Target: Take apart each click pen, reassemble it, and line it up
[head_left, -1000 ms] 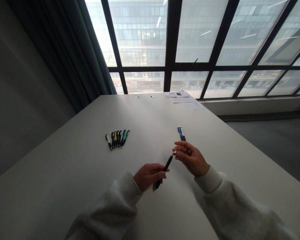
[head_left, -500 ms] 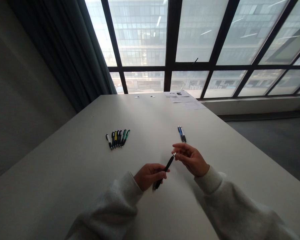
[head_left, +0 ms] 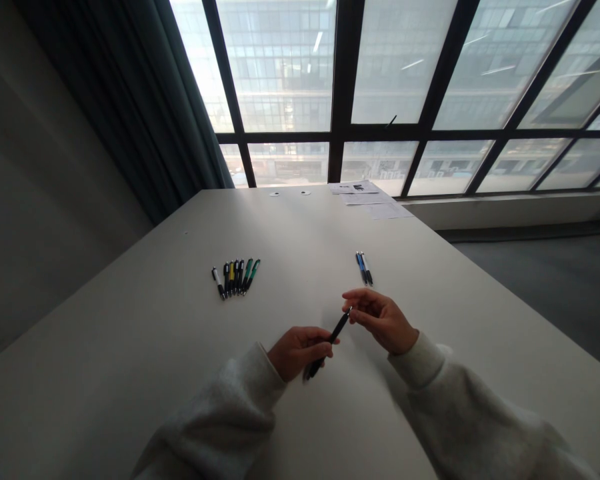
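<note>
Gripping a slim matte black pen (head_left: 333,339) in the left hand (head_left: 299,353), fingers curled shut around the barrel, lower end showing below the fist. Pinching the pen's silver-tipped upper end between thumb and fingertips of the right hand (head_left: 381,321), the hand half closed, neither spread nor fully clenched. Slanting between both hands, the pen crossing the gap diagonally over a white tabletop (head_left: 130,347). Well beyond the pen and to its left, a tight cluster of slim white, black, yellow and green pens (head_left: 235,278) lying side by side. Straight beyond the pen, a pair of slim blue and white pens (head_left: 364,269) lying close together. Farther past the pen, printed white papers (head_left: 365,193) and two small round white discs (head_left: 290,193). Behind both hands, thick cream fleece sleeves (head_left: 220,420).
</note>
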A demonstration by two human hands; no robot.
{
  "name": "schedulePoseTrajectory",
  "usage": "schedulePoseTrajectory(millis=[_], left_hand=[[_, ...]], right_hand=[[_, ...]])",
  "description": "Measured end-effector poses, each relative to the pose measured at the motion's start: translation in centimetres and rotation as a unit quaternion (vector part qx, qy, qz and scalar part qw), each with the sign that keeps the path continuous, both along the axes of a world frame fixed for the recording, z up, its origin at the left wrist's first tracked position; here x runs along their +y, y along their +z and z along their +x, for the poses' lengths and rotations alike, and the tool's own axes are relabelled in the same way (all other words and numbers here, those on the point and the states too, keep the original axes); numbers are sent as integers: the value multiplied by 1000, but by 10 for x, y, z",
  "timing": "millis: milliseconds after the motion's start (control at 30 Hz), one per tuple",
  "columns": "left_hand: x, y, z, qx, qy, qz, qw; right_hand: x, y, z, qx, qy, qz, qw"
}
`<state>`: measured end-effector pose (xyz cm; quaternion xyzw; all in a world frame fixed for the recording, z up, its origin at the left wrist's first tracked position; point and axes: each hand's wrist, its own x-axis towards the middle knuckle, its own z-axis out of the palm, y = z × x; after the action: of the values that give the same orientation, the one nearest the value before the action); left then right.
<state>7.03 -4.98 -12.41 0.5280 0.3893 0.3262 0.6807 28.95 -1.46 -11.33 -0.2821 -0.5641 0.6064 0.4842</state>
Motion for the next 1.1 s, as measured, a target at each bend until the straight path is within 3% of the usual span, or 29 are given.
schedulePoseTrajectory(millis=[533,867,1100], left_hand=[[0,0,1,-7,-10,-4,1000],[0,2,1,0,4,2,1000],[0,0,1,-2,13,15,1000]], right_hand=[[-3,4,-7,-80,-21,-24,996],[-3,0,-6,-12,9,-10,1000],[-5,2,-10,-122,-72,2,990]])
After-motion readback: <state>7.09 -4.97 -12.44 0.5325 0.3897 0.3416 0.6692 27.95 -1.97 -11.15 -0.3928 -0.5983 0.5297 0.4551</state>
